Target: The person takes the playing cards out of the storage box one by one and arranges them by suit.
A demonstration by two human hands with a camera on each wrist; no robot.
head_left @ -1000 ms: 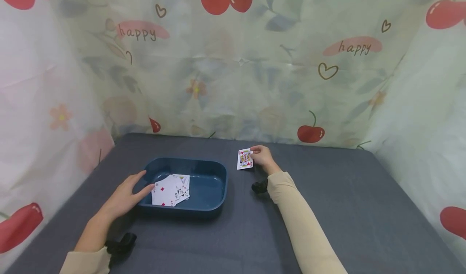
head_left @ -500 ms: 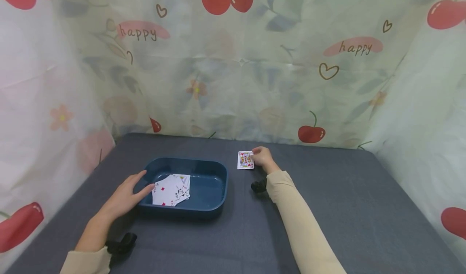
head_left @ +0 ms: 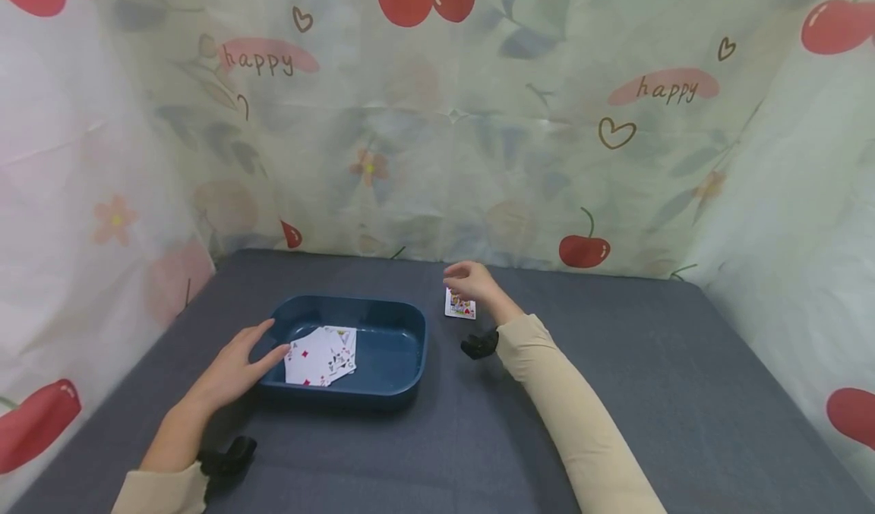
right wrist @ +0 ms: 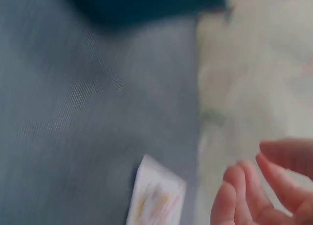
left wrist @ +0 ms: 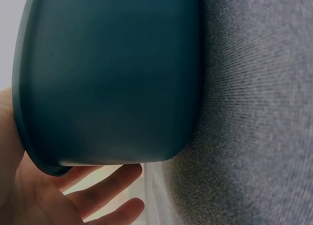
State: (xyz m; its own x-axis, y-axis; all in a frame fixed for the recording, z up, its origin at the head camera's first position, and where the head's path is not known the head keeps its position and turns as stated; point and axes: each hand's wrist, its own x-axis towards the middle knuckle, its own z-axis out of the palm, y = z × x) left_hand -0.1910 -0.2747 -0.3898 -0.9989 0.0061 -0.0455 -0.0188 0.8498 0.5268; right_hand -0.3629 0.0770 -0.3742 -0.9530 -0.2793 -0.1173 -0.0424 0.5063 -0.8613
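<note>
A dark blue plastic basin (head_left: 393, 351) stands on the cloth-covered table. Inside, toward its left end, lies a loose pile of playing cards (head_left: 317, 358), face up. My left hand (head_left: 229, 370) holds the basin's left end, thumb over the rim; in the left wrist view several fingers (left wrist: 105, 188) show by the outer wall. Right of the basin, a playing card (head_left: 460, 309) with a court figure and red hearts lies face up on the table. Just above it is my right hand (head_left: 477, 285), fingers loosely bent and holding nothing; the card (right wrist: 156, 200) shows apart from them in the right wrist view.
Dark grey cloth (head_left: 649, 377) covers the table. A cherry-printed curtain (head_left: 451, 180) rises along the back edge and both sides. Black straps with camera mounts (head_left: 229, 457) sit at both wrists.
My right hand held the court card, laid it flat on the table and let go. It has since lifted and shifted left over the card. My left hand and the basin stay put.
</note>
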